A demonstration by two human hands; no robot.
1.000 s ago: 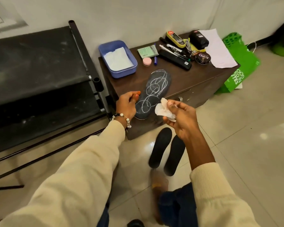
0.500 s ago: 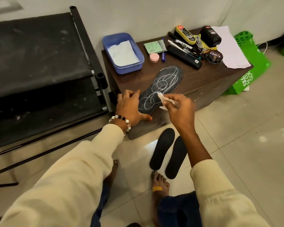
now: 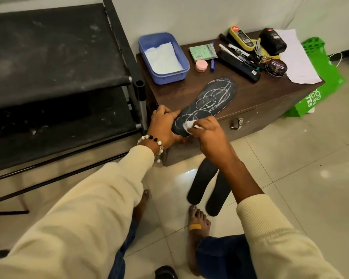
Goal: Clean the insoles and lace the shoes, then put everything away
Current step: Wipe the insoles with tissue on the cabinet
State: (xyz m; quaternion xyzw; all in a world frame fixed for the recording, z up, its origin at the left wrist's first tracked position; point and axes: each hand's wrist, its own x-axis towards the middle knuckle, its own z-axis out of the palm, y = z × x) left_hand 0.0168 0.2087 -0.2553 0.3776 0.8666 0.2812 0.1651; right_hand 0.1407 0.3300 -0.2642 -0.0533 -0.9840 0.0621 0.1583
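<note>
Your right hand (image 3: 209,135) pinched a small white wipe (image 3: 188,125) in a closed grip and pressed it against the heel end of the chalk-marked insole (image 3: 207,104). Your left hand (image 3: 163,126) gripped that same heel end from the left, fingers curled over its edge where it hung past the near edge of the bench (image 3: 256,101). The insole lay flat on the dark wooden top, toe pointing far and right, covered in white looping scribbles.

Far left of it on the bench stood a blue tub (image 3: 144,50) with white tissue inside, touching the wall. To the right of the tub lay a green packet (image 3: 203,52), a small pink jar (image 3: 201,65) and a blue pen (image 3: 212,65). Farther right were a long black brush (image 3: 239,66), a round polish tin (image 3: 275,67), a black polish bottle (image 3: 272,41) and a white paper sheet (image 3: 298,63).

On the floor tiles near the bench, two plain black insoles (image 3: 198,183) lay side by side, just beyond your bare right foot (image 3: 197,224). A black fabric rack (image 3: 48,67) stood to the left, and a green bag (image 3: 320,77) leaned at the right.
</note>
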